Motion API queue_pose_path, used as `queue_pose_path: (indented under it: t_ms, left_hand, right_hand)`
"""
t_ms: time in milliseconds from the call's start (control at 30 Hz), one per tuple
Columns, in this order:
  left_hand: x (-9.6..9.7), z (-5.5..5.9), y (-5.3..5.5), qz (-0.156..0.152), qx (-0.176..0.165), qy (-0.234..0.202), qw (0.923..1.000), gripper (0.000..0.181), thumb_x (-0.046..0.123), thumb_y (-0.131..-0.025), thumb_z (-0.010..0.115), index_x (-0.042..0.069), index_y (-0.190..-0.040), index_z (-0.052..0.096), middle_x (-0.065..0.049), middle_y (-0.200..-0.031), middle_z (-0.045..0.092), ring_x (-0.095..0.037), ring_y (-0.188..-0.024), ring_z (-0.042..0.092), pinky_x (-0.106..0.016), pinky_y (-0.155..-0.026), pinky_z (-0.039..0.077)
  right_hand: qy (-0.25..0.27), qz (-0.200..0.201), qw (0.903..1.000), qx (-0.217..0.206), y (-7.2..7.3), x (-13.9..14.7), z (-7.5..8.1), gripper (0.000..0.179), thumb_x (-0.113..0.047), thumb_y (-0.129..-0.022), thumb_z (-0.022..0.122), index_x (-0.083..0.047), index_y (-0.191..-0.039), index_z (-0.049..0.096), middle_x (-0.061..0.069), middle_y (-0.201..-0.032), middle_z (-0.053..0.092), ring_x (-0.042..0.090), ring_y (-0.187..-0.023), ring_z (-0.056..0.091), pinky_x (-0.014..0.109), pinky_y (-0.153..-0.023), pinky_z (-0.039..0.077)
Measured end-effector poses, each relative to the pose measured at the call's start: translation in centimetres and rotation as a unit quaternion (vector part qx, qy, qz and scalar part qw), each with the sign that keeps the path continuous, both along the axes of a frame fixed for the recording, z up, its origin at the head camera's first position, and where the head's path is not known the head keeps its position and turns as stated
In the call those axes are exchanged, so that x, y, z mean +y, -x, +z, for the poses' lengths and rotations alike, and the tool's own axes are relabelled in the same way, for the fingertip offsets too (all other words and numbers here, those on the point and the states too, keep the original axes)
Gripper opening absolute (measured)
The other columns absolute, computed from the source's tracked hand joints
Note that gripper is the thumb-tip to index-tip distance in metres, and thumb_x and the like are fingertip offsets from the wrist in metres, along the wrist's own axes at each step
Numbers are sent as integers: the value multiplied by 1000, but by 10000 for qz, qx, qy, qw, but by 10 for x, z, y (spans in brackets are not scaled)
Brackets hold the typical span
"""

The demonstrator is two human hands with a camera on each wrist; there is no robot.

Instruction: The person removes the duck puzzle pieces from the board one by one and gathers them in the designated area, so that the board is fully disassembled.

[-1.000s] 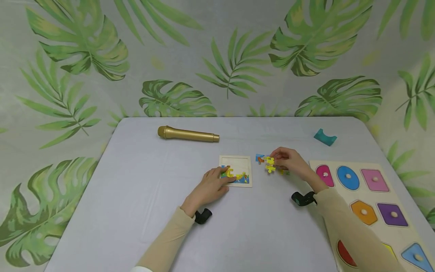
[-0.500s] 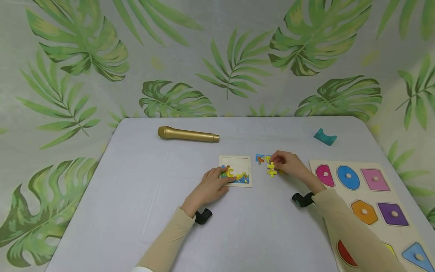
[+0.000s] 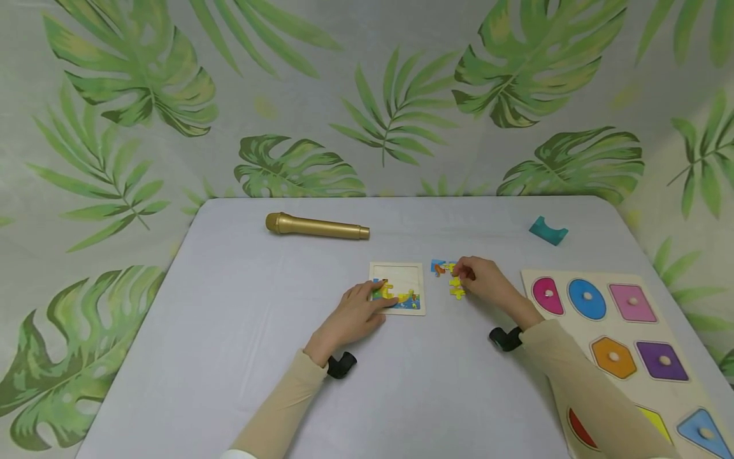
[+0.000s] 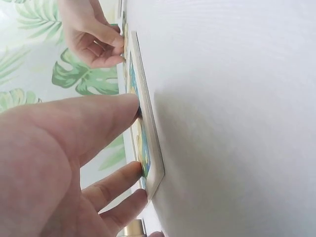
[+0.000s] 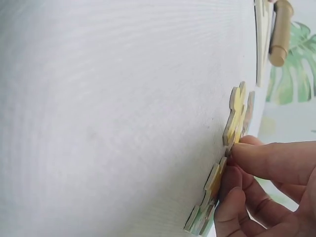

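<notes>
My left hand (image 3: 354,313) rests on a small wooden jigsaw tray (image 3: 406,273), its fingertips on the blue and yellow pieces along the lower part. The tray's upper part is bare wood. In the left wrist view the thumb (image 4: 111,111) lies across the tray, with other fingers touching its far end. To the right, my right hand (image 3: 486,280) is curled over a cluster of loose pieces and pinches a puzzle piece mostly hidden by the fingers. Yellow pieces (image 5: 237,111) lie just past the thumb, and more pieces (image 5: 211,190) lie under the fingers. A blue piece (image 3: 438,266) is at the cluster's left.
Toward the back of the white table lies a gold microphone (image 3: 318,227). A curved teal block (image 3: 548,231) sits at the back right. The large knobbed shape board (image 3: 585,331) fills the right side, partly under the right forearm.
Over the last second my right hand shifts slightly down and left among the loose pieces, and the yellow pieces there have moved a little. My left hand stays on the tray.
</notes>
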State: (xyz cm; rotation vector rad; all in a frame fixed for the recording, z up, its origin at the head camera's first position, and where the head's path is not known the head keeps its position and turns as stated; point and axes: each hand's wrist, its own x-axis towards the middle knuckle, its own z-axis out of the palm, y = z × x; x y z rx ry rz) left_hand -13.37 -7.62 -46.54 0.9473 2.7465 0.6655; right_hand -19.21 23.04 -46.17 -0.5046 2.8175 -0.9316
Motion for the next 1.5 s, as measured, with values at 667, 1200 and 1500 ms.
queue_pose_path:
  t_ms: [667,1200,1500]
  left_hand:
    - [-19,1,0,31,-23,-171,9998,35,19,-97,58,15,-131,61,-20,-145,36,-37,-134,31,-54,-107,24]
    - [-22,-1,1,-7,-16,-352,9994,33,18,-96,58,14,-129,63,-20,-143,37,-40,-131,34,-56,-105,26]
    - [-21,0,2,16,-93,-342,9994,32,18,-96,58,13,-128,64,-21,-142,39,-39,-131,35,-58,-105,26]
  right_hand:
    - [1167,427,9914,-422,-1,-63,11,13,7,-86,60,3,-97,63,10,-90,63,24,-83,56,33,-75,47]
    - [1222,841,9869,-633,-2,-114,6,22,9,-82,58,1,-102,64,10,-100,64,20,-81,54,31,-75,47]
    - [1471,808,9836,-664,0,-119,6,25,11,-82,58,2,-104,64,10,-100,63,22,-86,56,33,-78,49]
